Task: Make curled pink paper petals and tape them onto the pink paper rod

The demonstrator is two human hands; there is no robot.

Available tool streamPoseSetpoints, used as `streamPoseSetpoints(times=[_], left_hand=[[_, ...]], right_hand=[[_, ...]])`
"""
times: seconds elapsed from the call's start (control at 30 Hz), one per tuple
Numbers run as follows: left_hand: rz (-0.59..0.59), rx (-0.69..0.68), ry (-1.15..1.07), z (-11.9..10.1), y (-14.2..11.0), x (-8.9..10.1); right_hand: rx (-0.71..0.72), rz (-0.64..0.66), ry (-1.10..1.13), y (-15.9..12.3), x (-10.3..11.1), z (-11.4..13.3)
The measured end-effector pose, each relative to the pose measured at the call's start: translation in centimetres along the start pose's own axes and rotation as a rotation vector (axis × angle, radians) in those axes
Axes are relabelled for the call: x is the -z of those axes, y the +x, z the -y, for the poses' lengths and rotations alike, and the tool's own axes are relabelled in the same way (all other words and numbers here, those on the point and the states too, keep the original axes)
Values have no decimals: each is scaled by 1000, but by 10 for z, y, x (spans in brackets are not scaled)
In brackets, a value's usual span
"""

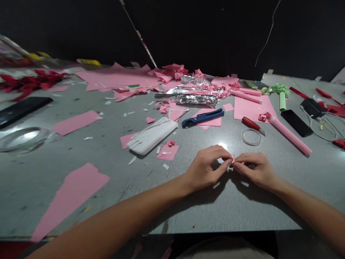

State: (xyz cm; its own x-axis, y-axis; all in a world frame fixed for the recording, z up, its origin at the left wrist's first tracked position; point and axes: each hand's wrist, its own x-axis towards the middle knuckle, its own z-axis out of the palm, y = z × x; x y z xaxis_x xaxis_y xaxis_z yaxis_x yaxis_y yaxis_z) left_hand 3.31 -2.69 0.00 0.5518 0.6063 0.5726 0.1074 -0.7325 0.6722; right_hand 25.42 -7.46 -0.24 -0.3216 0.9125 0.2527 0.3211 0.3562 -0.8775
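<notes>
My left hand [208,166] and my right hand [254,169] meet fingertip to fingertip above the near part of the grey table. Between them is a small piece of pink paper [233,158], pinched from both sides; most of it is hidden by the fingers. Beyond my right hand lie a thin white ring [251,137] and a red-handled knife [252,125]. A blue cutting tool [203,117] rests on pink paper past my left hand. Left of that hand, a small pink square [169,155] carries a curled pink scrap and a white strip.
A white oblong case [152,136] lies left of centre. Crumpled foil [194,95] and pink paper scraps pile up toward the dark back wall. Rolled pink paper tube [291,136], green tube [282,101] and black phone [296,123] lie right. Large pink cutouts [72,198] lie left.
</notes>
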Motion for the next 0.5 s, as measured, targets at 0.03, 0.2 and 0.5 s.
streamPoseSetpoints(times=[0.03, 0.2, 0.5], left_hand=[[-6, 5, -1, 0, 0, 0], [-28, -4, 52, -1, -2, -1], [-61, -97, 102, -4, -3, -2]], right_hand=[[28, -13, -23, -1, -1, -1], [143, -57, -146, -5, -6, -4], [232, -71, -190, -7, -8, 3]])
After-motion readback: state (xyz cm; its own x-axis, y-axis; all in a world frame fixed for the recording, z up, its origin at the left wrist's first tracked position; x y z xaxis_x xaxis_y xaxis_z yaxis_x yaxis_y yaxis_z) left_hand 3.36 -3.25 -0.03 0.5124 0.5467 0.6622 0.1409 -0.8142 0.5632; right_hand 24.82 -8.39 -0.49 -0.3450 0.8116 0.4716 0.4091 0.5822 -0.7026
